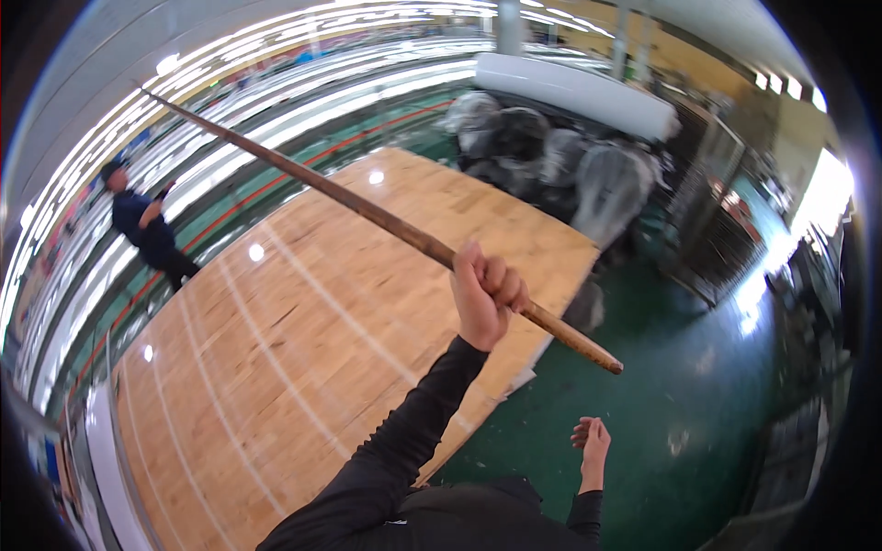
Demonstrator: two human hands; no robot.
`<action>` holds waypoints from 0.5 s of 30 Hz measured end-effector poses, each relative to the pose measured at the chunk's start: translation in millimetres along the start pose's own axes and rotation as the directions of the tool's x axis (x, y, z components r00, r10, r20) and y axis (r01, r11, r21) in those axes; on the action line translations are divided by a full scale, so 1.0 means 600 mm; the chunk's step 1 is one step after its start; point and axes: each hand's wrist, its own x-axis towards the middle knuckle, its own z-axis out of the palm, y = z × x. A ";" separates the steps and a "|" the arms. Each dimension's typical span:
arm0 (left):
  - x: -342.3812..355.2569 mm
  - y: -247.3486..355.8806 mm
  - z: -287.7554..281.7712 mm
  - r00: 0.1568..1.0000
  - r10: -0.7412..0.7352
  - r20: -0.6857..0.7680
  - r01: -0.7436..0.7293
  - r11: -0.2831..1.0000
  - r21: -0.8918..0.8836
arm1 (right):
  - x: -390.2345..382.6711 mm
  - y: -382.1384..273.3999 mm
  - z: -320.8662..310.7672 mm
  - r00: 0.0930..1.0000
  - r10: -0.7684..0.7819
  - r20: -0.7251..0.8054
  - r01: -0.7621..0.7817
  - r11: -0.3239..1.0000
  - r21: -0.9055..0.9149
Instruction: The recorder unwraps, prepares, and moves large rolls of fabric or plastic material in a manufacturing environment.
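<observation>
Wooden pole [367, 209] clenched near its butt in my left hand [484, 296], slanting up over the plank floor [276, 367] — right hand [593, 445] loose, seemingly empty — and I'd fear its far tip swinging toward the person [147, 230] nearby.

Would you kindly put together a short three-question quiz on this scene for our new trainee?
1. True or false: the left hand is closed around the long wooden pole.
2. Which best describes the right hand?
A. It grips the pole's near end
B. It hangs free, holding nothing, above the green floor
C. It rests on the wooden panel floor
3. Fill in: the other person, in dark clothes, stands beyond the ______ edge of the wooden panel floor.

Key: 1 true; 2 B; 3 left.
</observation>
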 end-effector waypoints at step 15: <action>-0.261 -0.881 0.097 0.866 -0.334 0.373 0.051 0.800 0.598 | 0.131 -0.511 -0.279 0.628 -0.778 0.011 0.753 0.604 -0.261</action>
